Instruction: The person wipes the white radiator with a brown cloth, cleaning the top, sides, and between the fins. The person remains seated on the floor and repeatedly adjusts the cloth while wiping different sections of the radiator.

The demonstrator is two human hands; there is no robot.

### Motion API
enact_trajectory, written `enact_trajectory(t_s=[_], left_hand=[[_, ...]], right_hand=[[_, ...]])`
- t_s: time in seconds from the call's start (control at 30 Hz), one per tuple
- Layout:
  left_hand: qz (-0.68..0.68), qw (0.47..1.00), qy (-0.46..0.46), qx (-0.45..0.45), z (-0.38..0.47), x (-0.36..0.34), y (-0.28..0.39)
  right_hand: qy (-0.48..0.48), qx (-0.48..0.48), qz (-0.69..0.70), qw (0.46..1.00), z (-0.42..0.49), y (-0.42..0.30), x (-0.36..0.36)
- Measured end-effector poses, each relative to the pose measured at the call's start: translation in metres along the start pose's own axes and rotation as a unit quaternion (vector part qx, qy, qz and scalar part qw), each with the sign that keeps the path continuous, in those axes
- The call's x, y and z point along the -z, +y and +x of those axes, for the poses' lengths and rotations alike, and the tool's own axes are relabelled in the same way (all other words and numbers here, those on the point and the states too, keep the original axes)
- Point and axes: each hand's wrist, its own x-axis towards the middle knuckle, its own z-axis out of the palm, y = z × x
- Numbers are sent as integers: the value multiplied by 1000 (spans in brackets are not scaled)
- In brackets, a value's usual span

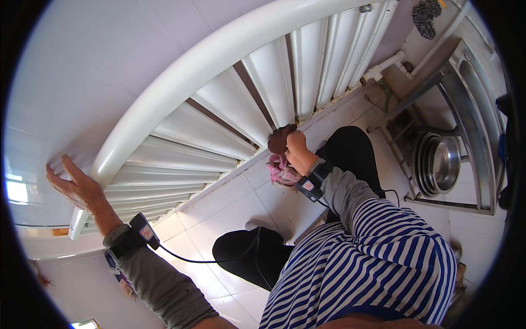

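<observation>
A white finned wall radiator point(222, 90) curves across the view. My right hand point(298, 150) is closed on a dark brown cloth point(280, 139), which it presses near the lower ends of the radiator's fins. Just below that hand lies a pink patterned cloth or bag point(281, 170), partly hidden by the wrist. My left hand point(76, 187), fingers spread, rests with its wrist by the radiator's top rail, its fingertips at the wall. It holds nothing that I can see.
At the right stands a metal rack point(460, 103) with nested steel basins point(446, 164) on its lower level. White pipes point(382, 68) run at the radiator's far end, below a dark speckled thing point(426, 18). White floor tiles point(218, 205) lie around my knees.
</observation>
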Motion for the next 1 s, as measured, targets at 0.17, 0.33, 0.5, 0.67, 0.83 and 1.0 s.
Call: enact_trajectory(t_s=[0.17, 0.33, 0.5, 0.67, 0.83, 1.0], left_hand=[[1, 1000, 4, -9, -2, -3, 1], [32, 999, -5, 17, -4, -4, 3], [48, 998, 7, 31, -7, -7, 6], [56, 998, -3, 31, -7, -8, 5], [71, 997, -9, 19, -7, -8, 1], [55, 998, -3, -7, -4, -5, -1]], right_hand=[[46, 129, -33, 990, -37, -59, -51], [-99, 186, 4, 978, -100, -150, -105], [-149, 274, -23, 950, -165, -214, -173], [-128, 340, 5, 932, -181, -221, -195], [-28, 490, -172, 854, -131, -181, -166], [-4, 469, -225, 854, -87, -119, -104]])
